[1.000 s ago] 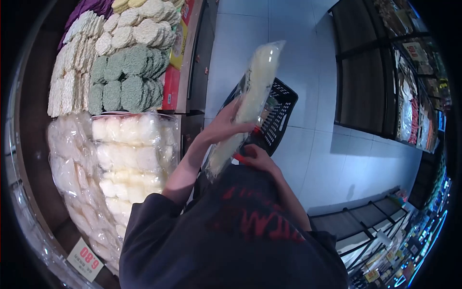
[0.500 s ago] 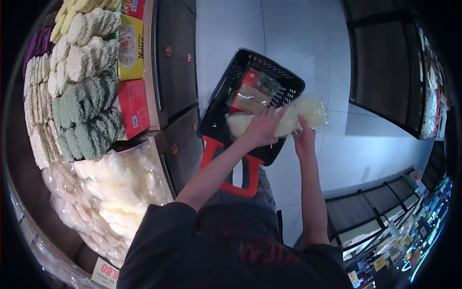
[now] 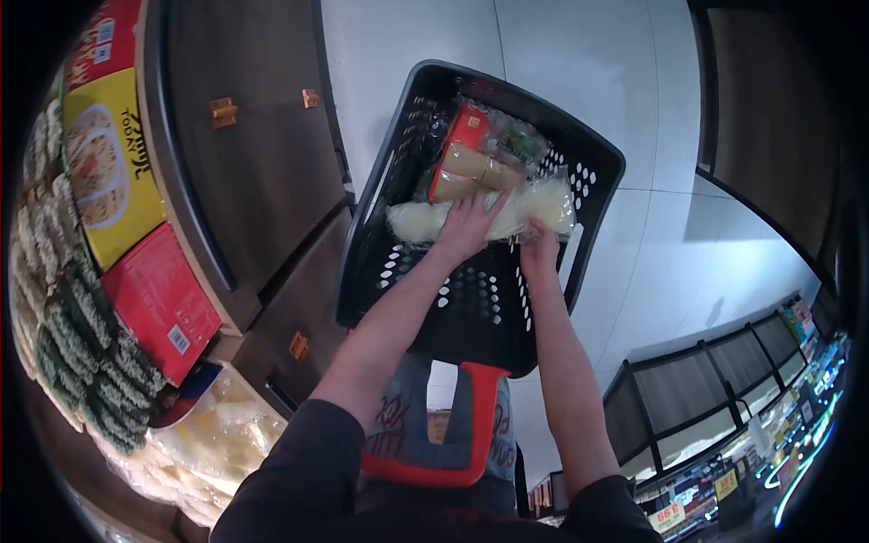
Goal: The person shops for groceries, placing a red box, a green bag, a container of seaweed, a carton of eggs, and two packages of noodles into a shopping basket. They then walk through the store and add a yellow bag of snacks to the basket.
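Observation:
A long clear plastic packet with pale cream contents lies crosswise inside a black shopping basket. My left hand rests over the middle of the packet, its fingers curled across the top. At the packet's right end, my right hand grips the plastic from the near side. Beyond my hands in the basket are a red and tan package and a clear wrapped packet with something green. The basket's red handle hangs towards my body.
On the left, a dark cabinet with orange fittings stands beside stacked goods, including a yellow box and a red box. Bagged goods sit nearer. Dark display units line the right, above a pale tiled floor.
The packet has gone from over the basket's near right rim to down inside it, with both hands on it. The view has shifted, and the basket looks larger and nearer.

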Demonstrator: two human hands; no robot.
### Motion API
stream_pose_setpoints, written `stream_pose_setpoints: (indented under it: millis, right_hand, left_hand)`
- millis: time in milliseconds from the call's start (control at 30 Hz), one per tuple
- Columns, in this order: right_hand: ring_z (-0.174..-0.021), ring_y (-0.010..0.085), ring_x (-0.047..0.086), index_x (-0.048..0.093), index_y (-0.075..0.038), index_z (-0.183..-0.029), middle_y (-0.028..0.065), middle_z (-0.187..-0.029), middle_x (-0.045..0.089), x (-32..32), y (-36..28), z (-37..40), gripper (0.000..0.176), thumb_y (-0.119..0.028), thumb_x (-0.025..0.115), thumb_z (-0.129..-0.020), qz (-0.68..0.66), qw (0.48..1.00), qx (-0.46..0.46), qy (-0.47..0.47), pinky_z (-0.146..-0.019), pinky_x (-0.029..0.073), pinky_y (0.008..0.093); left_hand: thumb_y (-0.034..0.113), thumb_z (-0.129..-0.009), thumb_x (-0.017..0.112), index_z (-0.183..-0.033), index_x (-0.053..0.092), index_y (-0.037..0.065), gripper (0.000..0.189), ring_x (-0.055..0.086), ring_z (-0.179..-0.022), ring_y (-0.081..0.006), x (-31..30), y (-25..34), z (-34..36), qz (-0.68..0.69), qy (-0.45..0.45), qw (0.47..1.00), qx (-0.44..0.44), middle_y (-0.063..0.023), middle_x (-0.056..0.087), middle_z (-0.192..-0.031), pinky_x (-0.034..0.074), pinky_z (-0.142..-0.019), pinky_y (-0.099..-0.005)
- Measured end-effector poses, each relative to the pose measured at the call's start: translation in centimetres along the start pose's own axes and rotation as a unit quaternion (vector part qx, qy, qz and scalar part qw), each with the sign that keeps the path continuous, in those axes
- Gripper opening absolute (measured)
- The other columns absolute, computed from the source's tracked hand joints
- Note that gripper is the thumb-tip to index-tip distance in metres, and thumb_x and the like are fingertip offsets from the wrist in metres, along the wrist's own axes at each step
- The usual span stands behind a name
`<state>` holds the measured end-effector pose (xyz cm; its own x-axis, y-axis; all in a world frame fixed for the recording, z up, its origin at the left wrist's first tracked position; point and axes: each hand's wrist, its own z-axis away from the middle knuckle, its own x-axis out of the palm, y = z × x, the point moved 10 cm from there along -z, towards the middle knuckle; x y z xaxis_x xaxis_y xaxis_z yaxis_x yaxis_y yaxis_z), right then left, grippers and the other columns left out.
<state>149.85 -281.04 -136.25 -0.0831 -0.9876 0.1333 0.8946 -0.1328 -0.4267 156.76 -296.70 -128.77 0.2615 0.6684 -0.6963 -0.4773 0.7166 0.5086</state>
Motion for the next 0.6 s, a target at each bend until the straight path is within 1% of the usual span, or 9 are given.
stream_pose_setpoints:
  millis: [67, 100, 167, 267, 333, 400, 500, 533, 600]
  right_hand:
    - [-0.108, 0.0237, 0.06, 0.053, -0.005, -0.129, 0.008, -0.12, 0.061, 0.1, -1.2, -1.6, 0.051, 0.002, 0.069, -0.081, 0.11, 0.991, -0.071, 0.018, -0.089, 0.049, 0.0379]
    - [-0.104, 0.0224, 0.06, 0.056, -0.004, -0.124, 0.0073, -0.116, 0.062, 0.0, -0.8, -3.0, 0.049, 0.001, 0.07, -0.078, 0.179, 0.981, -0.073, 0.01, -0.087, 0.048, 0.0369]
    - [-0.103, 0.022, 0.06, 0.057, -0.004, -0.122, 0.0073, -0.115, 0.062, 0.4, -0.1, -4.4, 0.048, 0.001, 0.07, -0.076, 0.17, 0.983, -0.065, 0.019, -0.086, 0.048, 0.0365]
    - [-0.101, 0.0214, 0.059, 0.06, -0.004, -0.117, 0.0073, -0.113, 0.061, 1.4, 0.1, -5.9, 0.045, 0.001, 0.071, -0.074, 0.148, 0.986, -0.063, 0.043, -0.085, 0.048, 0.036]
    - [-0.098, 0.0214, 0.058, 0.063, -0.002, -0.107, 0.0075, -0.11, 0.06, 1.6, 0.1, -7.9, 0.033, -0.001, 0.069, -0.074, 0.149, 0.983, -0.091, 0.058, -0.084, 0.048, 0.0359]
    - [-0.097, 0.0218, 0.057, 0.063, -0.001, -0.101, 0.0074, -0.108, 0.06, 2.8, -0.8, -9.3, 0.026, -0.003, 0.067, -0.075, 0.211, 0.962, -0.175, 0.015, -0.083, 0.048, 0.0363]
    - [-0.097, 0.0208, 0.057, 0.064, -0.001, -0.1, 0.0076, -0.107, 0.06, 5.6, -1.7, -8.6, 0.023, -0.004, 0.065, -0.077, 0.135, 0.983, -0.114, 0.047, -0.081, 0.048, 0.0364]
    - [-0.097, 0.0208, 0.057, 0.064, -0.001, -0.1, 0.0076, -0.107, 0.06, 5.3, -1.7, -9.6, 0.023, -0.004, 0.065, -0.077, 0.133, 0.983, -0.115, 0.048, -0.081, 0.048, 0.0364]
    - [-0.095, 0.0192, 0.057, 0.064, 0.0, -0.1, 0.0072, -0.105, 0.061, 7.0, -2.3, -10.7, 0.023, -0.004, 0.063, -0.077, 0.237, 0.96, -0.147, -0.009, -0.079, 0.047, 0.035]
  left_hand:
    - [0.02, -0.071, 0.081, -0.157, 0.022, 0.013, 0.104, 0.052, -0.119, -0.035, 2.2, -1.3, -1.8, -0.01, -0.003, 0.999, -0.049, -0.0193, 0.048, -0.128, 0.04, -0.104, -0.048]
    - [0.02, -0.071, 0.081, -0.157, 0.022, 0.013, 0.104, 0.052, -0.119, -0.035, 3.9, -1.8, -2.4, -0.008, -0.005, 0.999, -0.049, -0.0193, 0.048, -0.128, 0.04, -0.104, -0.048]
    - [0.019, -0.073, 0.079, -0.156, 0.024, 0.01, 0.099, 0.052, -0.117, -0.0341, 6.0, -3.6, -3.2, -0.022, 0.062, 0.993, -0.095, -0.0191, 0.049, -0.127, 0.041, -0.102, -0.0484]
    - [0.017, -0.074, 0.077, -0.155, 0.025, 0.008, 0.097, 0.053, -0.116, -0.0331, 6.2, -4.4, -3.8, -0.029, 0.092, 0.987, -0.129, -0.0187, 0.05, -0.125, 0.042, -0.099, -0.0484]
    - [0.017, -0.074, 0.077, -0.155, 0.024, 0.008, 0.097, 0.053, -0.115, -0.0332, 5.7, -4.7, -4.8, -0.025, 0.087, 0.987, -0.136, -0.0185, 0.05, -0.125, 0.043, -0.098, -0.049]
    - [0.017, -0.074, 0.077, -0.156, 0.024, 0.008, 0.098, 0.054, -0.115, -0.0333, 4.5, -4.6, -5.9, -0.02, 0.084, 0.986, -0.141, -0.0183, 0.05, -0.124, 0.043, -0.097, -0.0496]
    - [0.022, -0.071, 0.081, -0.156, 0.021, 0.008, 0.105, 0.054, -0.111, -0.0323, 4.0, -4.5, -6.9, -0.029, 0.087, 0.983, -0.16, -0.0174, 0.049, -0.122, 0.044, -0.093, -0.0491]
    - [0.027, -0.069, 0.083, -0.157, 0.019, 0.008, 0.11, 0.054, -0.109, -0.0316, 4.3, -4.8, -7.2, -0.031, 0.084, 0.978, -0.189, -0.0172, 0.049, -0.121, 0.044, -0.091, -0.048]
    - [0.032, -0.067, 0.085, -0.157, 0.017, 0.008, 0.116, 0.054, -0.108, -0.0309, 4.4, -5.3, -7.5, -0.034, 0.083, 0.972, -0.219, -0.0169, 0.048, -0.12, 0.045, -0.089, -0.047]
